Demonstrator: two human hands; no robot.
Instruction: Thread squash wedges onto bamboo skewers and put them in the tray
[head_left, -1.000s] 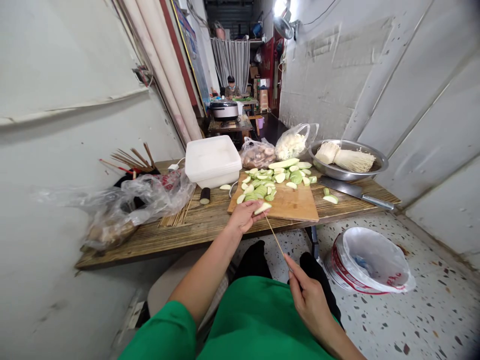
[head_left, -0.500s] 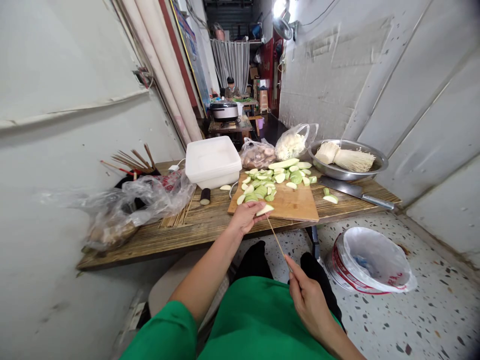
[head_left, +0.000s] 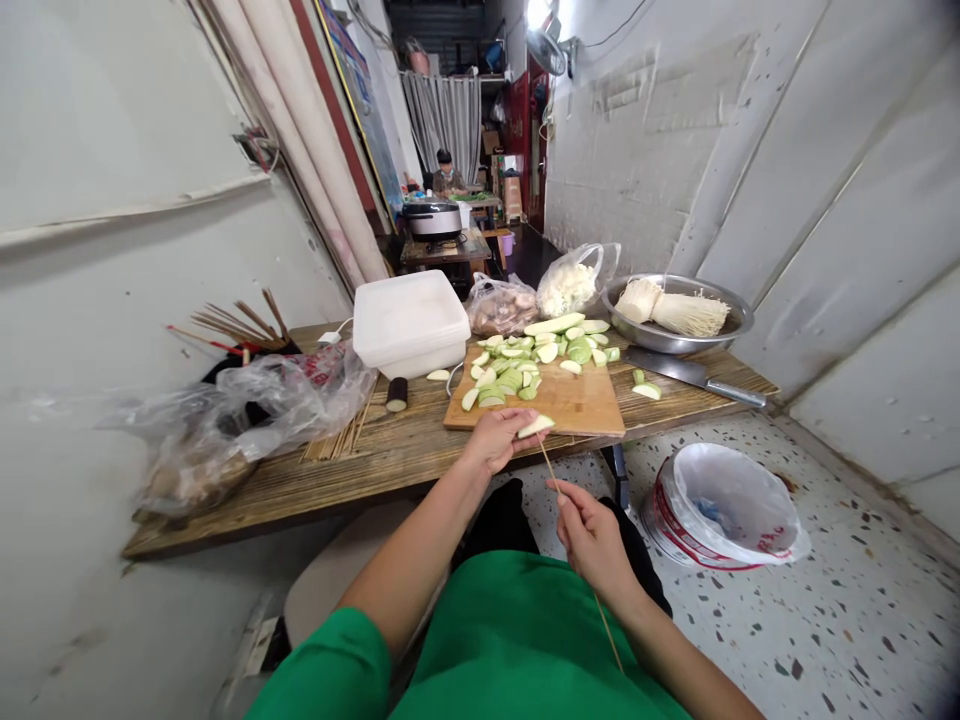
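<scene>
Bamboo sticks (head_left: 232, 325) fan out at the far left of a wooden table (head_left: 337, 475), behind crumpled plastic bags (head_left: 225, 430). Further right, a white tub (head_left: 409, 322) sits beside a cutting board (head_left: 585, 405) heaped with loose pale green slices (head_left: 517, 365). At the board's near edge the left hand (head_left: 499, 440) pinches one slice (head_left: 537, 426) against the tip of a thin skewer (head_left: 548, 464), which looks otherwise bare. The right hand (head_left: 592, 535) is closed around that skewer. A knife (head_left: 686, 372) and a lined bucket (head_left: 724, 505) lie to the right.

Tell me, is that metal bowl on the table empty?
Not empty. The metal bowl holds two pale bundles of enoki mushrooms lying on their sides, filling much of it.
</scene>
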